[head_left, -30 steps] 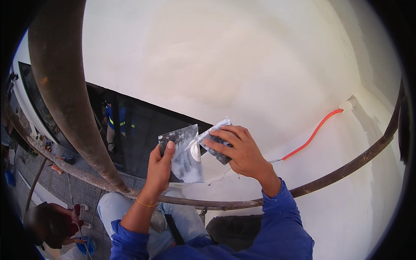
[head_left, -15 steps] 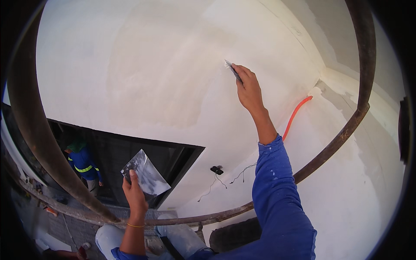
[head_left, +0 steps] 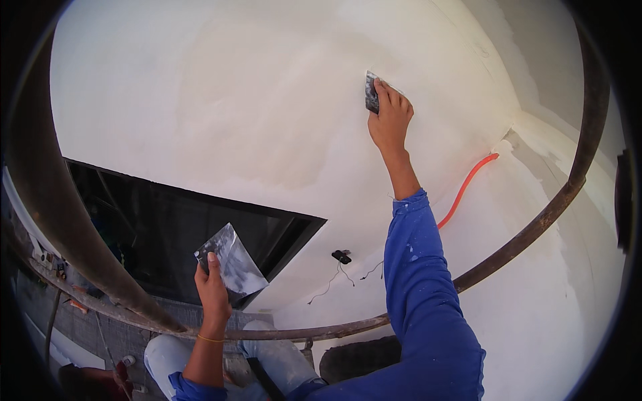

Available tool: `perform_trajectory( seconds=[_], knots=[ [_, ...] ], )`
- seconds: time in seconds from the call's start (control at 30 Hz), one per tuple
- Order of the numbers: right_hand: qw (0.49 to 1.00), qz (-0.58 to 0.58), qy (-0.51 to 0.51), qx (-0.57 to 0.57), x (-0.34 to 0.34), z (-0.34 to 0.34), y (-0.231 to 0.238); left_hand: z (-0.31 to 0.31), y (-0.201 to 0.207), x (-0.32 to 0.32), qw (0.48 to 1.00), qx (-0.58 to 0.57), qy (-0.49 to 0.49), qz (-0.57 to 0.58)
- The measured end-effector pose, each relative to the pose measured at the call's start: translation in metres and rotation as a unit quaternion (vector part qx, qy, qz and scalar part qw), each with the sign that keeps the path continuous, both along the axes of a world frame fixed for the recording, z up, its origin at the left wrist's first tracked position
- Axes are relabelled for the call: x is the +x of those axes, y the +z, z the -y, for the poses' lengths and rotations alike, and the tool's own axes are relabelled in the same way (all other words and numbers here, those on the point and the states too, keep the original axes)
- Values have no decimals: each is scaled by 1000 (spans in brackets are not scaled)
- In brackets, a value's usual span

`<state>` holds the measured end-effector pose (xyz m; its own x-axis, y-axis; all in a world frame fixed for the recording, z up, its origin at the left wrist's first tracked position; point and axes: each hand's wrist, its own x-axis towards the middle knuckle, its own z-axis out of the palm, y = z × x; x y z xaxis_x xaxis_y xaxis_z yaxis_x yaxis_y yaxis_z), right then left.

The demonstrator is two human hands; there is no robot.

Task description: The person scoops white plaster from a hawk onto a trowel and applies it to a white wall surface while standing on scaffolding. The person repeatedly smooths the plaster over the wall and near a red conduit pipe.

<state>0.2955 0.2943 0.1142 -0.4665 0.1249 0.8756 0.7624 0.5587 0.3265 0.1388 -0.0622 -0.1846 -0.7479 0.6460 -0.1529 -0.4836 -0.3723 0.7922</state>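
Observation:
My right hand (head_left: 391, 120) is closed round a putty knife (head_left: 372, 92) with a dark, white-smeared blade. It is held against the pale wall (head_left: 267, 120), high up, beside a beige patch with soft edges. Lower down at the left, my left hand (head_left: 212, 291) grips a broad putty knife (head_left: 237, 264), thumb on top near one corner. White paste is smeared over that wide metal blade, which stays apart from the wall, in front of the dark window opening (head_left: 180, 227).
Rusty metal tubing (head_left: 515, 244) curves around me on both sides and across the front. An orange conduit (head_left: 468, 184) sticks out of the wall at the right. A black wall box (head_left: 341, 256) has loose wires hanging from it. Tools and debris lie far below at the left.
My right hand has turned its putty knife so the blade's face shows, and moved slightly right. The view has shifted, and the person beyond the opening is now mostly hidden.

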Motion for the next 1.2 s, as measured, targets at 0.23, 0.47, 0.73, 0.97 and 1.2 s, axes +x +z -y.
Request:
perform_trajectory(
  seconds=[0.23, 0.47, 0.73, 0.97, 1.2],
  knots=[
    [998, 50, 9, -38, 8, -4, -156, 1, 2, -1, 1000, 4, -11, 21],
    [988, 143, 53, 10, 47, -26, -273, 4, 8, 2, 998, -1, -8, 57],
    [939, 187, -9, -288, 65, 52, -281, 5, 3, -18, 971, 49, -147, 179],
    [735, 223, 506, -393, 24, 214, -225, -9, 1, 0, 842, 136, -342, 395],
    [810, 364, 280, -364, 28, 191, -210, 19, 23, -16, 900, 231, -263, 259]
  ],
)
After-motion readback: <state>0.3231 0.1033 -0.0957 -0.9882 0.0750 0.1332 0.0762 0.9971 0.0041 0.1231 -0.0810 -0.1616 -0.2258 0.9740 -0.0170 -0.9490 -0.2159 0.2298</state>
